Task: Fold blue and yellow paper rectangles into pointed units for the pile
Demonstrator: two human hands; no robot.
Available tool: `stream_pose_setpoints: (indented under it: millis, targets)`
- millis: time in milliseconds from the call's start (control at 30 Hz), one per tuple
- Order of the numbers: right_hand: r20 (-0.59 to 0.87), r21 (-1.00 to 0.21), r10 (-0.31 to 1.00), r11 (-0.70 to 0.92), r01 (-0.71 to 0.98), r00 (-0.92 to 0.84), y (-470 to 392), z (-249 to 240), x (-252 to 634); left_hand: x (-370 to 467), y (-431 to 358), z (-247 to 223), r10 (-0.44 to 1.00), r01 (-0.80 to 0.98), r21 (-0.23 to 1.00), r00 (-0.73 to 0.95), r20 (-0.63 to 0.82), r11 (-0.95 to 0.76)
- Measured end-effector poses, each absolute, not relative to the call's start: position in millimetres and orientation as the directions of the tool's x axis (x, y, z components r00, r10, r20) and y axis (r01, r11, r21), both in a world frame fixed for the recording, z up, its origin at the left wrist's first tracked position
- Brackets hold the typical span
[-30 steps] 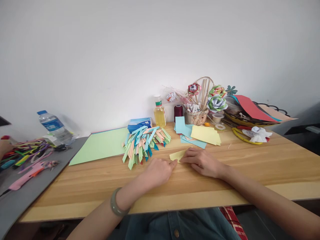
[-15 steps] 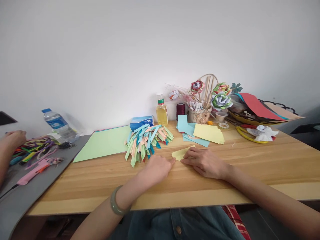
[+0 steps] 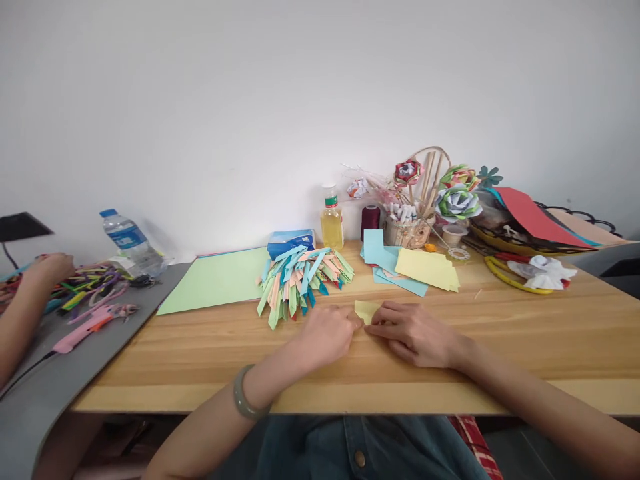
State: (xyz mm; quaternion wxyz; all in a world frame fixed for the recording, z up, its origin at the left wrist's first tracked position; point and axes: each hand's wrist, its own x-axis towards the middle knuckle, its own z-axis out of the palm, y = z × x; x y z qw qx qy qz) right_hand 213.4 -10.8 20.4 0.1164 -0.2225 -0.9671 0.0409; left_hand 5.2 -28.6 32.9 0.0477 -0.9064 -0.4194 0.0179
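A small piece of yellow paper (image 3: 367,311) lies on the wooden table between my two hands, partly covered by them. My left hand (image 3: 327,333), with a green bangle on its wrist, has curled fingers pressed on the paper's left edge. Fingers of my right hand (image 3: 413,333) are bent together over its right side, fingertips at the near edge. Just beyond my left hand is a pile of folded paper strips (image 3: 295,277) in green, blue and peach. Blue paper (image 3: 375,247) and a stack of yellow paper rectangles (image 3: 430,268) lie beyond my right hand.
Along the wall stand an oil-coloured bottle (image 3: 332,223), a thread spool (image 3: 371,222) and a basket with paper flowers (image 3: 407,233). Green sheets (image 3: 215,280) lie left. Another person's hand (image 3: 53,270) is over the grey table, near a pink glue gun (image 3: 87,330).
The view has shifted slightly left, so things sit further right. My hands have drawn closer together, and less of the yellow paper shows between them.
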Motion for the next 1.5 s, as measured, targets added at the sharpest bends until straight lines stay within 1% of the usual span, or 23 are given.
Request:
stream_pose_setpoints:
  millis: [133,200,233,300,367,433,500,567,633,733,800,900,1033,1133,1267,1500]
  targets:
    - [0.238,-0.234,0.424,0.898,0.372,-0.874,-17.4,23.1,207.9,3.9,-23.7,32.0,0.736,0.737,-0.053,0.676,0.037,-0.674]
    - [0.262,-0.286,0.450,0.881,0.377,-0.854,-16.8,21.3,207.7,3.0,-20.8,28.8,0.712,0.714,-0.023,0.699,0.067,-0.700]
    - [0.297,-0.304,0.485,0.865,0.400,-0.823,-15.1,19.4,208.1,2.5,-19.4,27.1,0.702,0.705,-0.015,0.707,0.080,-0.709]
    - [0.411,-0.332,0.587,0.809,0.486,-0.697,-9.1,14.1,209.4,1.3,-17.1,24.3,0.688,0.692,-0.012,0.719,0.097,-0.722]
    - [0.496,-0.374,0.692,0.715,0.590,-0.524,-1.2,8.8,210.0,0.0,-15.1,22.6,0.672,0.677,-0.025,0.734,0.097,-0.736]
    - [0.451,-0.426,0.785,0.608,0.670,-0.425,6.7,5.6,209.3,-1.8,-12.8,20.9,0.648,0.654,-0.043,0.755,0.101,-0.755]
    - [0.327,-0.453,0.846,0.531,0.716,-0.421,13.0,4.8,207.8,-4.4,-9.4,17.8,0.622,0.631,-0.052,0.773,0.123,-0.774]
    - [0.212,-0.475,0.875,0.482,0.736,-0.436,17.0,5.6,206.6,-7.5,-4.8,12.9,0.596,0.610,-0.047,0.786,0.165,-0.791]
    - [0.130,-0.510,0.896,0.427,0.747,-0.424,18.8,6.6,206.0,-10.4,0.0,7.6,0.579,0.598,-0.035,0.788,0.209,-0.801]
    - [0.088,-0.529,0.914,0.380,0.759,-0.397,18.6,7.1,204.9,-13.4,5.2,3.3,0.577,0.594,-0.016,0.788,0.217,-0.805]
    - [0.121,-0.506,0.913,0.395,0.767,-0.391,17.1,6.7,203.6,-14.3,6.7,3.8,0.573,0.589,-0.018,0.792,0.210,-0.808]
    - [0.201,-0.449,0.891,0.453,0.770,-0.406,14.6,5.2,201.6,-15.0,7.1,7.1,0.539,0.562,-0.065,0.816,0.209,-0.825]
    - [0.303,-0.298,0.817,0.569,0.766,-0.490,12.1,1.5,202.1,-15.5,7.0,10.0,0.496,0.526,-0.153,0.846,0.194,-0.837]
    - [0.348,-0.191,0.755,0.637,0.747,-0.555,11.0,-1.7,204.6,-14.7,5.9,9.6,0.482,0.519,-0.188,0.851,0.210,-0.834]
    - [0.374,-0.075,0.684,0.696,0.714,-0.627,10.4,-4.1,206.9,-11.9,3.3,7.6,0.492,0.546,-0.176,0.827,0.273,-0.819]
    - [0.424,0.064,0.584,0.743,0.666,-0.692,8.3,-3.0,207.3,-10.5,2.6,5.7,0.481,0.536,-0.180,0.832,0.277,-0.825]
